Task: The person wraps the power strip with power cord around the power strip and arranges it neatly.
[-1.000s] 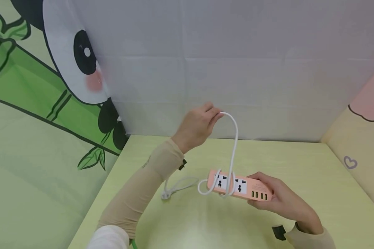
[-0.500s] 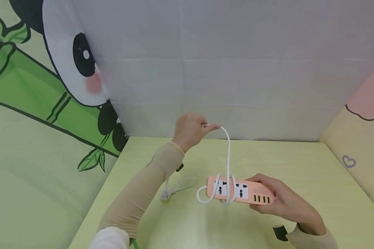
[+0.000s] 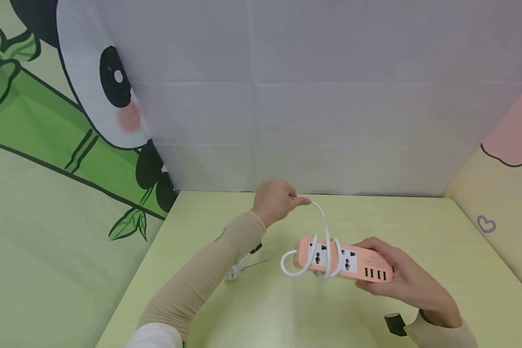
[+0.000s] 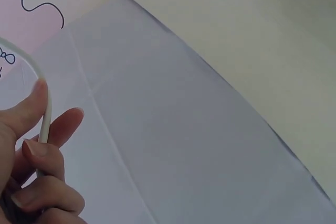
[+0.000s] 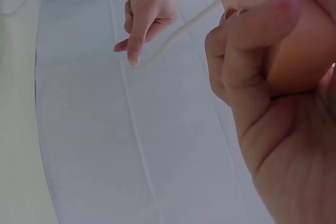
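Observation:
A pink power strip (image 3: 369, 261) with white sockets and several USB ports is held above the table by my right hand (image 3: 411, 275), which grips its right end. Its white cord (image 3: 325, 222) loops around the socket half. Up and to the left, my left hand (image 3: 275, 200) pinches a stretch of that cord. In the left wrist view the cord (image 4: 45, 124) runs between thumb and fingers of the left hand (image 4: 42, 166). The plug (image 3: 232, 274) lies on the table, partly hidden behind the left forearm. In the right wrist view, fingers (image 5: 247, 56) curl beneath the strip.
The pale yellow table (image 3: 330, 314) spreads below both hands. A grey-white backdrop (image 3: 330, 111) stands along its back edge. Printed side panels with a bamboo stalk (image 3: 39, 111) and a small heart (image 3: 486, 224) flank it. A black wrist mount (image 3: 395, 324) sits by the right sleeve.
My left hand has come down toward the table, still holding the cord. The strip has shifted slightly right with my right hand. The left forearm now covers more of the plug.

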